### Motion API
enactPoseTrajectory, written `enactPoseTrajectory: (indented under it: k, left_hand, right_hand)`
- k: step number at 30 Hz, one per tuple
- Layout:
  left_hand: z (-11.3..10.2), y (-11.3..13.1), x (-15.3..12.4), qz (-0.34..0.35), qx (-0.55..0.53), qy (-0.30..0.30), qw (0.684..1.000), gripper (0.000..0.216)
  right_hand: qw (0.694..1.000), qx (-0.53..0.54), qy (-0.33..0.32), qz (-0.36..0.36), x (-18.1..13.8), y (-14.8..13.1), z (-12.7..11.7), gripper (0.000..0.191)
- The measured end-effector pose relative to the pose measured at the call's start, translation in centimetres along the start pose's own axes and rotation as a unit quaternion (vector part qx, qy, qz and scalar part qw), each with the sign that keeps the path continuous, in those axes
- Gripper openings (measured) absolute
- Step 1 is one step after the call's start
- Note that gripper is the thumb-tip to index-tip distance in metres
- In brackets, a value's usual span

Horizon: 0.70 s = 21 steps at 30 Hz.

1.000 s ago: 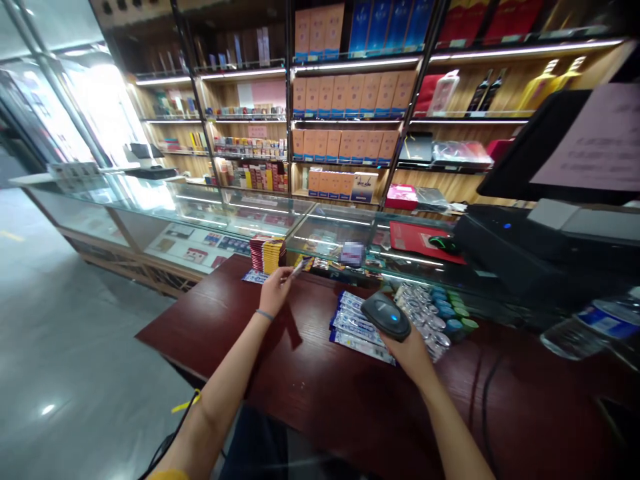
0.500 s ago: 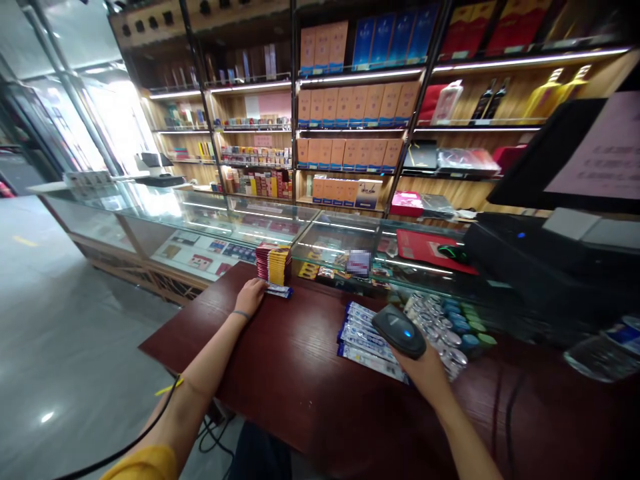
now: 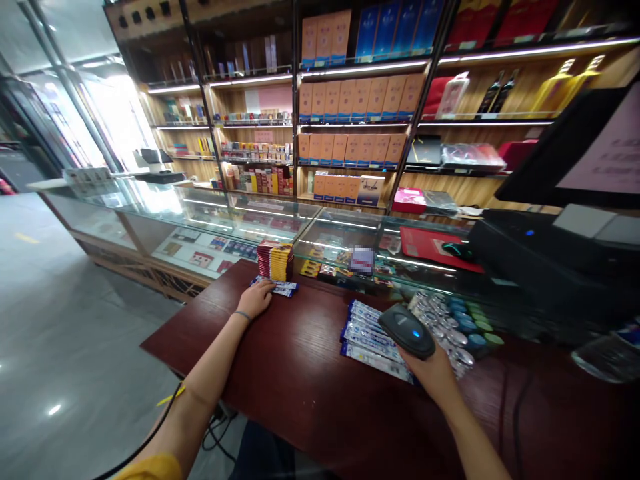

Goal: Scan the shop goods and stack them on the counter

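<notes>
My left hand [image 3: 257,299] lies at the far edge of the dark red wooden table, fingers stretched over flat blue-and-white packets [image 3: 285,289]. Part of those packets is hidden beneath it. Right behind them stands a stack of small red and yellow packs [image 3: 275,260]. My right hand [image 3: 434,373] is closed around a black barcode scanner [image 3: 407,329] with a lit blue light. The scanner is above the right end of a row of overlapping blue-and-white long packets [image 3: 373,343]. Cans with silver, blue and green tops [image 3: 445,320] stand just beyond my right hand.
A glass display counter [image 3: 240,220] borders the table's far side. At the right are a black monitor and machine [image 3: 530,247], a red mat [image 3: 425,248] with a mouse, and a clear plastic bottle [image 3: 605,357]. Boxed goods fill the shelves behind. A black cable crosses my left forearm.
My left hand has slid slightly to the right, further over the packets by the stack. The right hand keeps the scanner in nearly the same place. The view has shifted a little.
</notes>
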<state>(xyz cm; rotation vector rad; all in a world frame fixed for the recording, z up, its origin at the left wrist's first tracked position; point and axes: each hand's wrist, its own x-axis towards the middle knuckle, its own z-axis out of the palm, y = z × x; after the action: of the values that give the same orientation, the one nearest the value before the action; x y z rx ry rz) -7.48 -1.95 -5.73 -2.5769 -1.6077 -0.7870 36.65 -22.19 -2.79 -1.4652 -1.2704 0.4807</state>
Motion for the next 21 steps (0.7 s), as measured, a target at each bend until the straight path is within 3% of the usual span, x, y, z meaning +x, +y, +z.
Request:
enactPoseTrajectory:
  k: [10, 16, 19, 21]
  left_hand:
    - [0.1, 0.2, 0.3, -0.026, 0.023, 0.036, 0.999, 0.029]
    - [-0.5, 0.4, 0.1, -0.015, 0.009, 0.069, 0.997, 0.031]
    - [-0.8, 2.5, 0.3, -0.008, -0.041, 0.092, 0.995, 0.032]
    - [-0.4, 5.4, 0.4, 0.004, -0.092, 0.094, 0.991, 0.032]
  right_hand:
    - [1.0, -0.012, 0.007, -0.006, 0.2, -0.6, -0.4, 0.032]
    - [0.999, -0.001, 0.024, -0.024, 0.7, -0.9, -0.9, 0.047]
    - [0.999, 0.008, 0.021, -0.022, 0.9, -1.5, -1.4, 0.045]
    - [0.999, 0.013, 0.027, -0.021, 1.0, -2.0, -1.7, 0.043]
